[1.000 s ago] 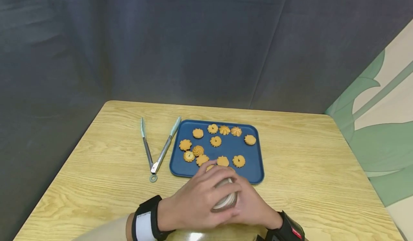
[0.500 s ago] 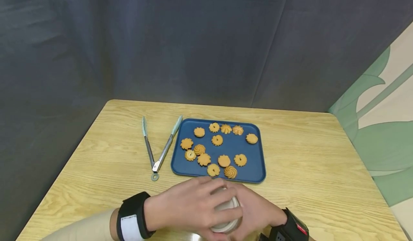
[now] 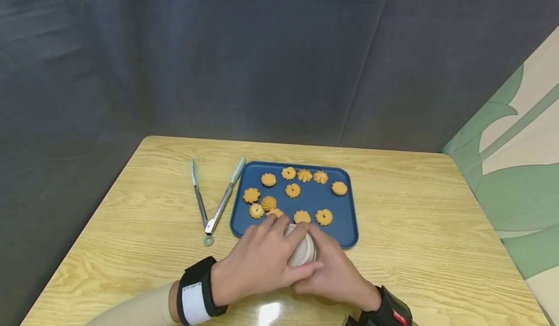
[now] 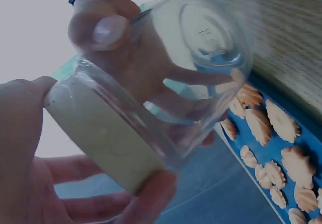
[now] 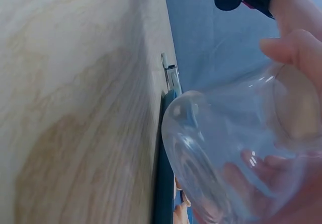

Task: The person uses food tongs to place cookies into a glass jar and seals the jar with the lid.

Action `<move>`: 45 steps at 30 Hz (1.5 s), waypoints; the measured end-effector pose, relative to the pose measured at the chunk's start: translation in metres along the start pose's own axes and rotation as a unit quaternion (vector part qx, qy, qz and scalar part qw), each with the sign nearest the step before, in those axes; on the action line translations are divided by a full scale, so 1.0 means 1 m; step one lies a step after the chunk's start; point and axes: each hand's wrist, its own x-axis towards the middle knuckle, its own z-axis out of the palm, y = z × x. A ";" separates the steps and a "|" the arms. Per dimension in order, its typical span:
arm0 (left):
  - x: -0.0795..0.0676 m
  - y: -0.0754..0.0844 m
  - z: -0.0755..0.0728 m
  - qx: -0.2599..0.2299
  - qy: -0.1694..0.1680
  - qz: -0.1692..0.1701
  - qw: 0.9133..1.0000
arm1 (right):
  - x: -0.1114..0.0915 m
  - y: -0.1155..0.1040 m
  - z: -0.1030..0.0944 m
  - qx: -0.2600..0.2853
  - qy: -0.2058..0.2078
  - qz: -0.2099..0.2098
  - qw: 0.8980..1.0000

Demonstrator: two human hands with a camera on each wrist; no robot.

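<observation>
Both hands are on a see-through jar (image 4: 209,35) with a pale lid (image 3: 301,255), held near the front edge of the tray in the head view. My left hand (image 3: 257,258) grips the lid, fingers around its far side and thumb around its near side. Around the jar's body curl the fingers of my right hand (image 3: 336,272). In the left wrist view the jar is tilted, its lid (image 4: 100,128) seated on the mouth. Nothing shows inside it through the clear wall (image 5: 221,128) in the right wrist view.
Beyond the hands lies a blue tray (image 3: 307,197) with several cookies (image 3: 292,190) spread over it. Opened metal tongs (image 3: 211,225) with pale tips lie left of the tray on the wooden table (image 3: 406,219). A dark curtain (image 3: 262,64) hangs behind the table.
The hands and jar drew toward the person, uncovering the front cookies, then moved back over the tray's front edge. My left fingers have shifted around the lid. Tray and tongs stay put.
</observation>
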 end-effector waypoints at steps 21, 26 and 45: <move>-0.006 -0.044 -0.010 -0.460 -0.089 -0.170 0.867 | 0.000 -0.008 -0.049 -0.020 0.080 0.006 0.997; -0.019 -0.041 0.003 -0.502 -0.101 -0.178 0.841 | 0.000 -0.009 -0.078 -0.058 0.147 0.018 0.987; -0.043 -0.017 0.060 -0.284 -0.099 -0.031 0.953 | 0.000 0.050 -0.139 -0.075 0.303 0.103 0.944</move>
